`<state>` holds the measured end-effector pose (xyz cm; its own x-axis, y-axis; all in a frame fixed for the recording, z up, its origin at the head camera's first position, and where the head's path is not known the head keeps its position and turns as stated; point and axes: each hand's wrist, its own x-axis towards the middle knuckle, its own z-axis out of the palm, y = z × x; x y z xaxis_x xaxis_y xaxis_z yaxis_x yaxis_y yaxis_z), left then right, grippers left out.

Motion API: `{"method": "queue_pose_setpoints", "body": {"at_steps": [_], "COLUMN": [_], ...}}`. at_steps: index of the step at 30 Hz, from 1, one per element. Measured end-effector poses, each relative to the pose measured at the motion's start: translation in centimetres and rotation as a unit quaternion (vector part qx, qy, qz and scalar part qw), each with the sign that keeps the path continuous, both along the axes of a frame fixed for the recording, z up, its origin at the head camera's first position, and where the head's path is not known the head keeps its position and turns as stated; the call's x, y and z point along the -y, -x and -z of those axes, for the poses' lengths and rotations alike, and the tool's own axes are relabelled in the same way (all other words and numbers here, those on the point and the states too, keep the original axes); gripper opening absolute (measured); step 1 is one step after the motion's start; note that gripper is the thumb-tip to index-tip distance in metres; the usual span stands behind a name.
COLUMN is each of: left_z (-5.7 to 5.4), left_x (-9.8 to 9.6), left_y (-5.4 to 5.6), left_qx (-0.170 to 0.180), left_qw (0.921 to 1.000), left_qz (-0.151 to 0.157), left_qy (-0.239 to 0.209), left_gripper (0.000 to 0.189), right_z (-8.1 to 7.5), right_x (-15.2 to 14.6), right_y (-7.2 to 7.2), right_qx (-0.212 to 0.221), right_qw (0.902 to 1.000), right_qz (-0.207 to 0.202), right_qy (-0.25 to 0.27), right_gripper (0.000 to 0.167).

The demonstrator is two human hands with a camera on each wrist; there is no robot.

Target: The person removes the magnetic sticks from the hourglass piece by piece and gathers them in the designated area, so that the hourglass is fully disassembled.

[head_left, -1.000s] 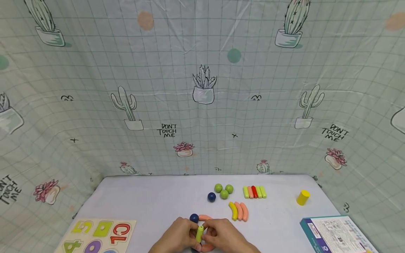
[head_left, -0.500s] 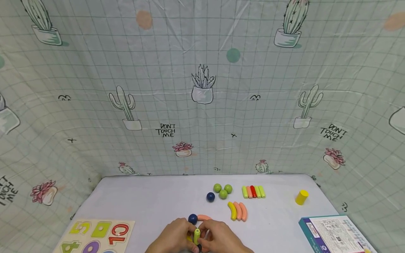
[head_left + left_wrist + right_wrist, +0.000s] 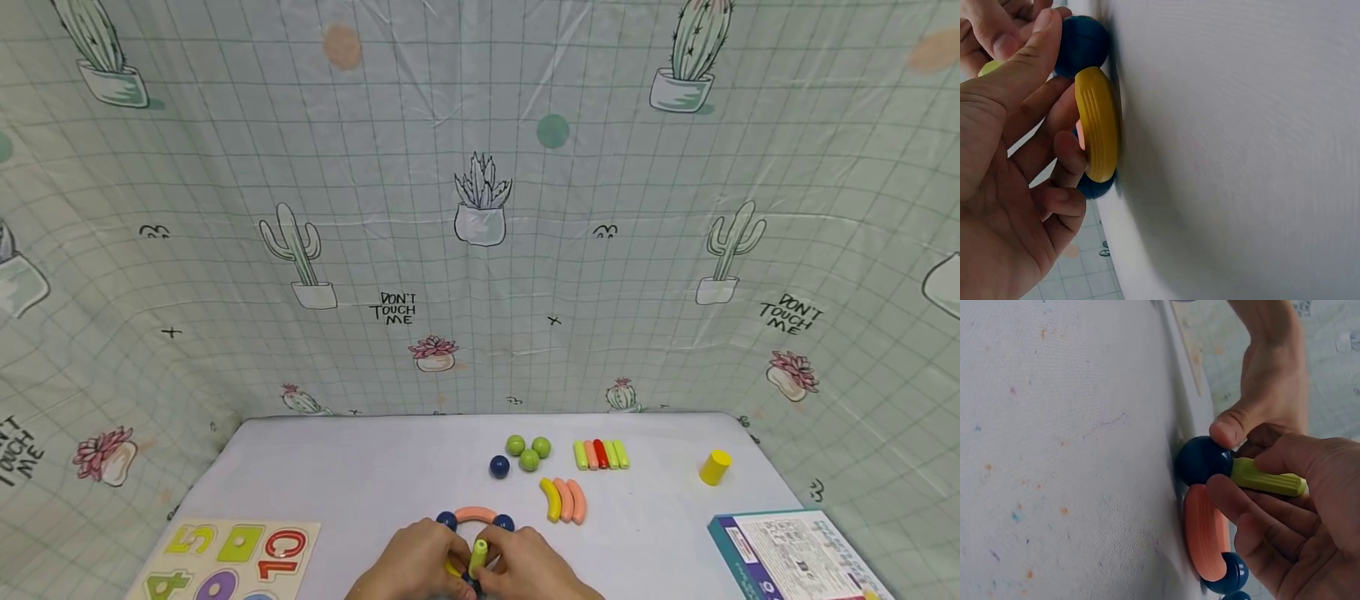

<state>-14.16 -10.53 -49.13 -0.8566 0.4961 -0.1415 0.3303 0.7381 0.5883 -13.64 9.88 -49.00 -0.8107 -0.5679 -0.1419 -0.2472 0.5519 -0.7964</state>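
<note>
the green rod (image 3: 1269, 480) sits pinched between the right fingers (image 3: 1232, 497).

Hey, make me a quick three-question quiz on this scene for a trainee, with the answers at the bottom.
1. How many green balls sit grouped on the white table?
2. True or false: the red stick lies at one end of its row of five.
3. The right hand pinches a green stick. What colour is the ball at the stick's end? A) red B) blue C) yellow

Key:
1. Three.
2. False; it lies in the middle, with two sticks on either side.
3. B, blue.
</note>
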Motion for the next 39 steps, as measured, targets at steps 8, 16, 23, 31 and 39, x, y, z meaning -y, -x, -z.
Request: {"method": "queue_pose_setpoints", "body": {"at_steps": [8,16,23,31,39], "left_z": [0.0,0.1,0.2,0.4,0.1], "left_x": [-0.5,-0.5,-0.4,-0.5,-0.4], "left_y": [-0.2,-0.2,-0.4,-0.4,-0.3], "left_qx": [-0.033,-0.059,-0.060,-0.029,0.014], "left_qw": [0.9991,0.9978,0.9980,0.9995,0.9998], "left_qz": [0.001,-0.006,0.004,-0.002,-0.016], "left_qy": [0.027,0.031,0.021,0.011,0.002], "left_gripper": [0.023,0.029,0.027,0.021,0.020], "right_z": [0.3,0.7,3.5,2.2,0.0], "right_x": [-0.5,-0.7,-1.4,-1.8,-2.2], "right_y": [0.1,0.2,1.6,0.9,0.6], "right_qx": [-0.015,0.005,0.041,0.008,-0.055], "right_qw": [0.9998,0.9993,0.9981,0.9992,0.9973], "right_qz": [0.009,-0.006,-0.036,-0.030,0.035], "right_qy": [0.012,0.036,0.029,0.027,0.035], "right_gripper": [0.013,0.018,0.022,0.018,0.024]}}
